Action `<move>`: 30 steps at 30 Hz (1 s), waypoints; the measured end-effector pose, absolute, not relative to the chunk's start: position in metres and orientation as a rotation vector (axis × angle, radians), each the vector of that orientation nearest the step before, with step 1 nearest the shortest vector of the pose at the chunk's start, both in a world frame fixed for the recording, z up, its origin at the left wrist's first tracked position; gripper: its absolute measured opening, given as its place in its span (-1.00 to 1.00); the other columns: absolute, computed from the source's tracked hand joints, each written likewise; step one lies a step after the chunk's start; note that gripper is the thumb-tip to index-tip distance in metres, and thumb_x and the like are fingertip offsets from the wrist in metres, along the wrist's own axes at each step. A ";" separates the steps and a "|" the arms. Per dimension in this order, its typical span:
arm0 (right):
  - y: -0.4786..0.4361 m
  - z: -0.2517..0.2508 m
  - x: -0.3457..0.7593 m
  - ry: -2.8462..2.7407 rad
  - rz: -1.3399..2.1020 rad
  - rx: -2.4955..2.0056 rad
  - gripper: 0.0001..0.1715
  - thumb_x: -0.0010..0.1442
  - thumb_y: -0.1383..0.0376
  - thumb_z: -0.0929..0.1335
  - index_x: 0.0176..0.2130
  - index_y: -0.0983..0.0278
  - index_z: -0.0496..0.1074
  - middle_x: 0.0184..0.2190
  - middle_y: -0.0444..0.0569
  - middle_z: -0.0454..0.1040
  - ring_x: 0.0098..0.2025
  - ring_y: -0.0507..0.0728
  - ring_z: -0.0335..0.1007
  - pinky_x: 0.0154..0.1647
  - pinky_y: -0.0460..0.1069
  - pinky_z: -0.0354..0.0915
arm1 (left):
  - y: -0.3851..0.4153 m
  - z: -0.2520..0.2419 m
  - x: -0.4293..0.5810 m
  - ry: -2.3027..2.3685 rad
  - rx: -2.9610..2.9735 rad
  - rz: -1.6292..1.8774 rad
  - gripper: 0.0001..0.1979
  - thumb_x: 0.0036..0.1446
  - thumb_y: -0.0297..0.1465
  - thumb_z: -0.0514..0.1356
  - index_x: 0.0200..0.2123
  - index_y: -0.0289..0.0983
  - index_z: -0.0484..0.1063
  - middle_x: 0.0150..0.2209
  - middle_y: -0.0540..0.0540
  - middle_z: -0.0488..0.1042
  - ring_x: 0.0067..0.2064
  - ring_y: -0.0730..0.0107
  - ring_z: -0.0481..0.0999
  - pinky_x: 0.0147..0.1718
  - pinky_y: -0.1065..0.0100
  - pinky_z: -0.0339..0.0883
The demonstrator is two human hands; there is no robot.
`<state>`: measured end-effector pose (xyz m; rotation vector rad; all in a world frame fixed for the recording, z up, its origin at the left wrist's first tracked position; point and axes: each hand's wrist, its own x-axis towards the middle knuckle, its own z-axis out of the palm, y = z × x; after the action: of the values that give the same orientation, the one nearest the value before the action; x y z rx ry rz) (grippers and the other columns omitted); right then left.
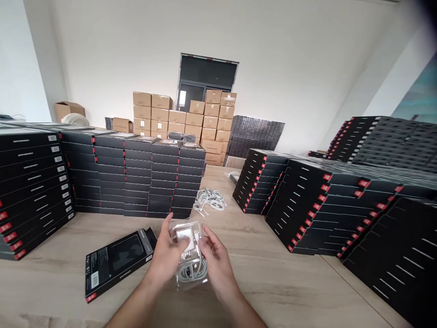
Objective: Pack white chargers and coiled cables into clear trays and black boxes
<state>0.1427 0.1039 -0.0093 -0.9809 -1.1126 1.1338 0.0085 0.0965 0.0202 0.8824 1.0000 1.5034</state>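
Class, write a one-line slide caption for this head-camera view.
Over a wooden table among stacked black boxes, left hand and right hand hold a clear tray of white cable.

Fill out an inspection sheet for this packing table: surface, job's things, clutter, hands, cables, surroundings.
Surface: wooden table, pale, with bare board around the hands.
Job's things: clear plastic tray with a coiled white cable in its lower part; flat black box lying on the table left of the hands.
Clutter: stacked black boxes on the left and right.
Grip: left hand and right hand both hold the tray above the table.
Cables: loose white cables heaped beyond the hands.
Surroundings: cardboard cartons against the white wall, dark window behind.
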 end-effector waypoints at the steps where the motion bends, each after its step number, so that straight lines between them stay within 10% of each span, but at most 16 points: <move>1: 0.105 -0.009 0.144 -1.162 1.092 -1.007 -0.37 0.08 0.09 0.44 0.11 0.23 0.42 -0.33 -0.07 0.56 -0.31 0.13 0.46 -0.21 0.02 0.39 | 0.096 0.021 0.009 0.999 0.880 1.489 -0.06 -0.13 -0.44 0.37 0.29 -0.20 0.00 -0.26 -0.09 0.55 -0.28 0.29 0.53 -0.22 0.30 0.36; 16: 0.114 -0.016 0.142 -1.361 0.996 -1.088 -0.44 0.10 0.09 0.41 0.06 0.27 0.47 -0.23 0.03 0.58 -0.21 0.20 0.48 -0.12 0.06 0.38 | 0.099 0.016 -0.002 1.108 1.077 1.460 -0.06 -0.07 -0.38 0.35 0.32 -0.24 -0.05 -0.32 -0.05 0.56 -0.29 0.25 0.54 -0.20 0.28 0.33; 30: 0.115 0.000 0.184 -1.015 1.497 -0.985 -0.58 -0.02 0.13 0.51 -0.14 0.21 0.55 -0.40 -0.10 0.55 -0.45 0.07 0.46 -0.50 -0.05 0.39 | 0.102 0.020 -0.057 1.353 1.633 1.078 -0.30 0.07 -0.11 0.19 0.22 -0.15 0.04 0.27 -0.26 0.15 0.22 0.04 0.27 0.12 0.06 0.18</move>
<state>0.1842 0.1154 -0.0001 -0.9846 -1.0151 1.4969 -0.0566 0.1016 0.0204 1.6326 1.3530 1.0780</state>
